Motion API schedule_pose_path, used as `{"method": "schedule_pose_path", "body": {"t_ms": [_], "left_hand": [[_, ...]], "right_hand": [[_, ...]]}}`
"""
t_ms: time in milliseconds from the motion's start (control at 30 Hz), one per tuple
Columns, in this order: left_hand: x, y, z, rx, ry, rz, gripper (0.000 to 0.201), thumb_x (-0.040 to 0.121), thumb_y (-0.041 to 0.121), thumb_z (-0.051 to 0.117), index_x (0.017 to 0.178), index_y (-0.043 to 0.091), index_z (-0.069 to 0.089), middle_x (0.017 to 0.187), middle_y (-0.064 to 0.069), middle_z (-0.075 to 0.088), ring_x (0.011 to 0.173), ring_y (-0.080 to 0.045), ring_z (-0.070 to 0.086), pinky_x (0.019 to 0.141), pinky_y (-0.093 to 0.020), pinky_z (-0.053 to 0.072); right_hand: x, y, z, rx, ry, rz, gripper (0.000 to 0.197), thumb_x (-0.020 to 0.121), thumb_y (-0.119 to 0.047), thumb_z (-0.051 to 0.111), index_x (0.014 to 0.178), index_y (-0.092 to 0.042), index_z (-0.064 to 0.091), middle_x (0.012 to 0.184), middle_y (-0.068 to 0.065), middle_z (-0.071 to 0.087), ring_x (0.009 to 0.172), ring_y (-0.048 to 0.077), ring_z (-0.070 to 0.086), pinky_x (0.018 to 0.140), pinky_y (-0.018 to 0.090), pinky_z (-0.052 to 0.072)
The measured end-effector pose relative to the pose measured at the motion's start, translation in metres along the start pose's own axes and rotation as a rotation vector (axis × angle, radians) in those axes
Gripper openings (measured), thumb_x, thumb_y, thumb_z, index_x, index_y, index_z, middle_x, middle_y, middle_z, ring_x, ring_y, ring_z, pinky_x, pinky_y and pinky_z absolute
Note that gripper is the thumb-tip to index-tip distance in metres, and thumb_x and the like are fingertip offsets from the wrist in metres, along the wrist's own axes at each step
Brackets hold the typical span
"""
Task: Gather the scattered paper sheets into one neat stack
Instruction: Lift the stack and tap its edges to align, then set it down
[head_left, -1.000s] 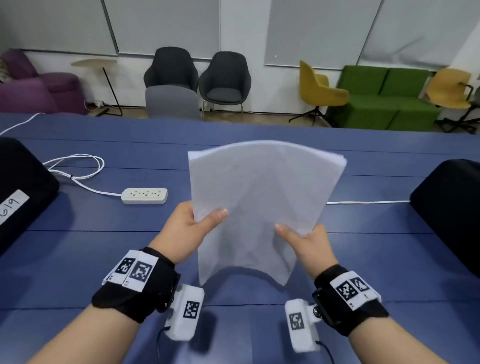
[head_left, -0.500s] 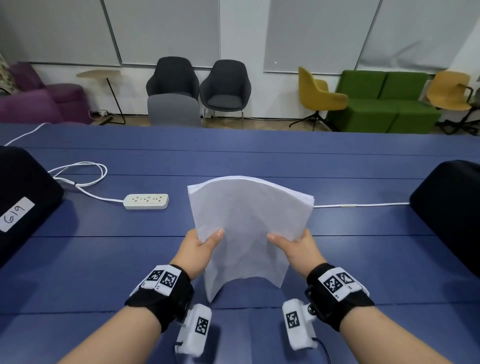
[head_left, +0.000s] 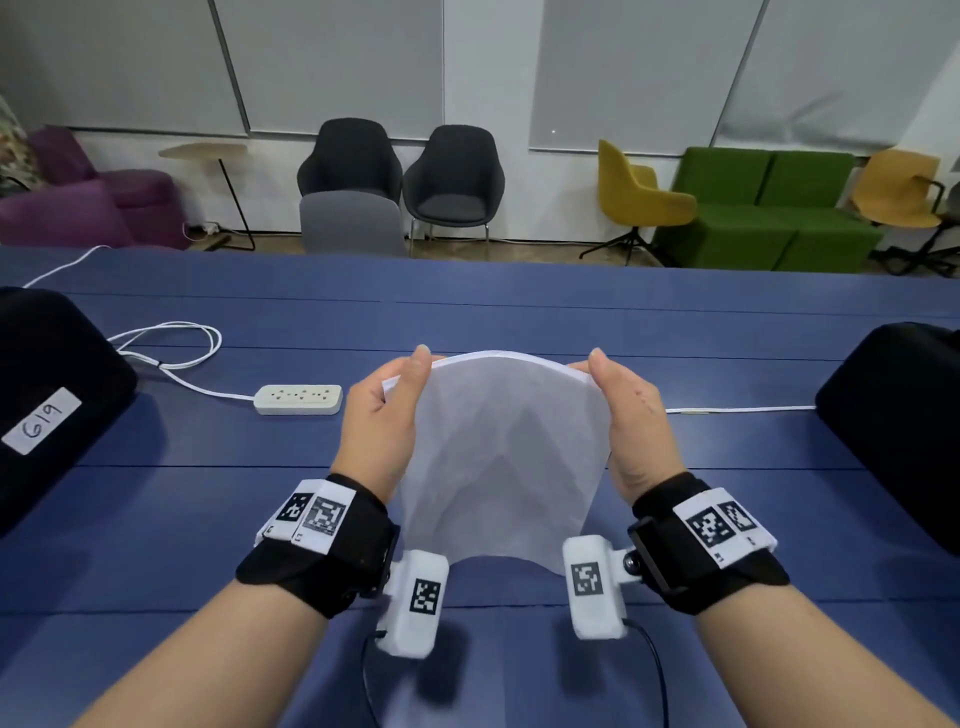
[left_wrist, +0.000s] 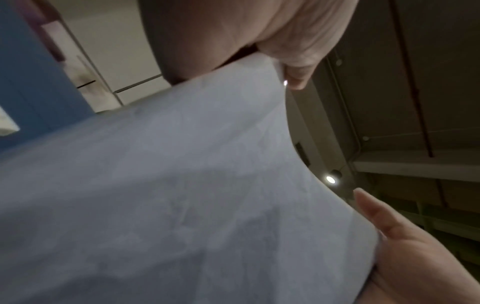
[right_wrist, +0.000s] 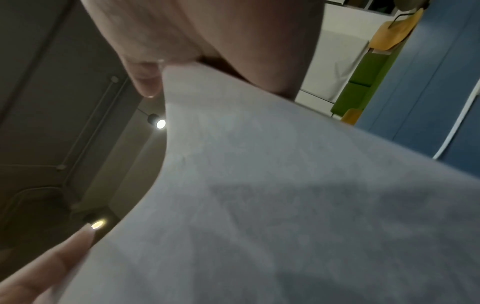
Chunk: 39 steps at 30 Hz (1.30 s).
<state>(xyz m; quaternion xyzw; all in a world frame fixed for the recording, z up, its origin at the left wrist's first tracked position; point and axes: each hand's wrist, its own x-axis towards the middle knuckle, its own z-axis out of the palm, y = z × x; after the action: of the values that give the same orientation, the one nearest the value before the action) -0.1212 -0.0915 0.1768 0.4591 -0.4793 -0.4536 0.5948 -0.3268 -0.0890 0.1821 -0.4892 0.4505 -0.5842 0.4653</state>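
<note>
A bundle of white paper sheets (head_left: 498, 457) stands on end over the blue table (head_left: 182, 519), bowed toward me, its lower edge near the tabletop. My left hand (head_left: 387, 410) grips the bundle's left upper side, thumb in front. My right hand (head_left: 626, 415) grips the right upper side the same way. In the left wrist view the paper (left_wrist: 182, 195) fills the frame with my left hand (left_wrist: 272, 41) at its top edge. In the right wrist view the sheets (right_wrist: 285, 195) curve away from my right hand (right_wrist: 207, 37). Whether the bottom edge touches the table is not visible.
A white power strip (head_left: 298, 399) with a looped cable (head_left: 171, 348) lies left of the paper. Black cases stand at the far left (head_left: 47, 400) and far right (head_left: 898, 426). A white cable (head_left: 737, 409) runs right. Chairs and a green sofa (head_left: 763, 213) stand beyond the table.
The bundle has come down toward the table and closer to me. Both hands have slid from its lower corners up to its upper sides.
</note>
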Motion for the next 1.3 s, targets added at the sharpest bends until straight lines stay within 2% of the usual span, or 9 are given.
{"method": "schedule_pose_path", "body": {"t_ms": [167,267,400,533,767,900,1000,1100,1300], "left_hand": [[0.002,0.009,0.006,-0.033,0.043,-0.01,0.03,0.087,0.007,0.046,0.083,0.003,0.076,0.089,-0.005,0.076,0.079,-0.012,0.067,0.068,-0.026,0.052],[0.006,0.007,0.001,0.002,0.016,-0.006,0.031,0.09,0.012,0.046,0.086,0.005,0.076,0.095,-0.008,0.076,0.083,-0.014,0.067,0.069,-0.028,0.052],[0.008,-0.008,-0.012,0.012,-0.091,0.001,0.035,0.09,0.045,0.053,0.097,0.02,0.075,0.102,-0.004,0.076,0.093,-0.017,0.07,0.082,-0.033,0.054],[0.004,-0.029,-0.017,0.154,-0.12,-0.008,0.009,0.084,0.022,0.07,0.089,0.029,0.073,0.092,0.015,0.077,0.091,-0.004,0.071,0.086,-0.032,0.052],[0.01,-0.003,-0.024,0.153,-0.177,0.076,0.016,0.082,0.011,0.071,0.089,0.025,0.072,0.085,0.017,0.077,0.086,-0.002,0.071,0.082,-0.021,0.056],[0.007,-0.02,-0.043,0.133,-0.247,-0.02,0.028,0.066,0.026,0.078,0.094,0.027,0.074,0.104,0.002,0.077,0.101,-0.016,0.071,0.092,-0.033,0.055],[-0.003,-0.052,-0.04,0.192,-0.184,-0.147,0.02,0.075,0.022,0.076,0.092,0.032,0.071,0.095,0.015,0.077,0.095,-0.004,0.07,0.1,-0.041,0.05],[-0.009,-0.062,-0.032,0.195,-0.139,-0.138,0.024,0.086,0.008,0.066,0.09,0.031,0.067,0.078,0.029,0.073,0.079,0.011,0.068,0.087,-0.028,0.051],[-0.01,-0.067,-0.042,0.235,-0.278,-0.086,0.03,0.084,0.008,0.069,0.094,0.036,0.066,0.09,0.028,0.074,0.091,0.007,0.068,0.079,-0.01,0.052]], "right_hand": [[0.001,-0.005,-0.001,-0.099,0.051,-0.013,0.029,0.089,-0.01,0.046,0.088,0.002,0.072,0.088,0.01,0.071,0.077,0.016,0.06,0.07,0.031,0.047],[0.001,-0.006,-0.003,-0.121,0.027,0.004,0.034,0.095,-0.019,0.043,0.091,-0.004,0.073,0.09,0.009,0.073,0.077,0.012,0.063,0.068,0.028,0.05],[0.0,0.001,-0.008,-0.092,-0.025,-0.015,0.024,0.089,-0.034,0.056,0.095,-0.019,0.073,0.096,-0.002,0.075,0.086,0.011,0.068,0.075,0.027,0.055],[0.0,0.022,-0.009,-0.127,-0.05,0.016,0.014,0.082,-0.012,0.071,0.094,-0.018,0.072,0.092,-0.002,0.075,0.086,0.012,0.07,0.08,0.029,0.052],[0.007,0.004,-0.007,-0.064,-0.044,-0.048,0.015,0.086,-0.007,0.065,0.086,-0.02,0.073,0.088,-0.005,0.076,0.087,0.014,0.07,0.082,0.03,0.057],[-0.001,0.022,-0.007,-0.12,-0.064,-0.002,0.017,0.083,-0.004,0.067,0.089,-0.018,0.073,0.089,-0.005,0.076,0.084,0.01,0.07,0.078,0.027,0.058],[-0.012,0.056,-0.001,-0.218,-0.031,0.122,0.016,0.083,-0.005,0.069,0.086,-0.02,0.069,0.084,-0.01,0.073,0.075,0.002,0.069,0.071,0.021,0.054],[-0.014,0.063,0.0,-0.218,0.004,0.137,0.019,0.084,-0.006,0.068,0.078,-0.023,0.066,0.074,-0.016,0.071,0.066,-0.007,0.067,0.063,0.012,0.052],[-0.018,0.067,-0.013,-0.175,0.034,0.078,0.022,0.082,-0.001,0.068,0.077,-0.022,0.066,0.064,-0.025,0.071,0.063,-0.01,0.066,0.059,0.005,0.048]]}}
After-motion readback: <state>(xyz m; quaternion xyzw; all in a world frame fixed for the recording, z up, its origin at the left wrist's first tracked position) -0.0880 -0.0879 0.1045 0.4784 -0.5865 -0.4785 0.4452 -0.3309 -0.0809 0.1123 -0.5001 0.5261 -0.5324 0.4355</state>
